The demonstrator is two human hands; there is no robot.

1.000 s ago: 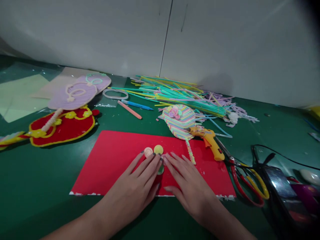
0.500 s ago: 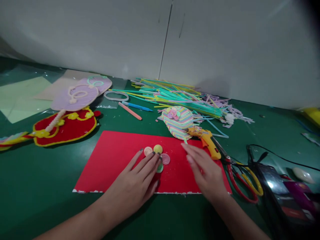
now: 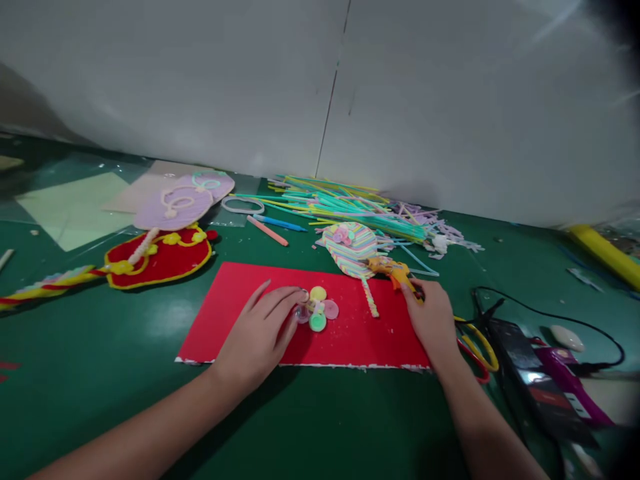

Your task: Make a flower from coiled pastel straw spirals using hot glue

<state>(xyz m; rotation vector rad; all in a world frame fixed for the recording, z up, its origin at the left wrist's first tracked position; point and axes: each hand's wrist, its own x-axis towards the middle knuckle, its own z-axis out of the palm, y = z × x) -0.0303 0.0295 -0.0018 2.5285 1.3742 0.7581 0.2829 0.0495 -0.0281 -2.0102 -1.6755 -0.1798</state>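
On a red board (image 3: 360, 340) lies a small flower of pastel coiled discs (image 3: 317, 323), in yellow, pink, green and pale purple. My left hand (image 3: 263, 330) reaches in from the left, its thumb and fingertips closed at the flower's left petals and partly covering them. My right hand (image 3: 433, 323) is wrapped round the handle of an orange hot glue gun (image 3: 393, 268), whose nozzle points left. Under the nozzle is a striped pastel fan (image 3: 347, 250) with a twisted handle and a small flower on it.
Behind lies a heap of pipe cleaners (image 3: 350, 210). Blue (image 3: 280, 223) and pink (image 3: 267, 231) pens sit near a grey ring (image 3: 243, 205). Left are a red fan (image 3: 165, 263) and lilac fans (image 3: 175, 207). Scissors (image 3: 483, 347), a black cable and a power strip (image 3: 535, 373) lie right.
My right hand has moved right from above the board and closed on the glue gun. My left fingers have shifted to the flower's left side, uncovering its middle.
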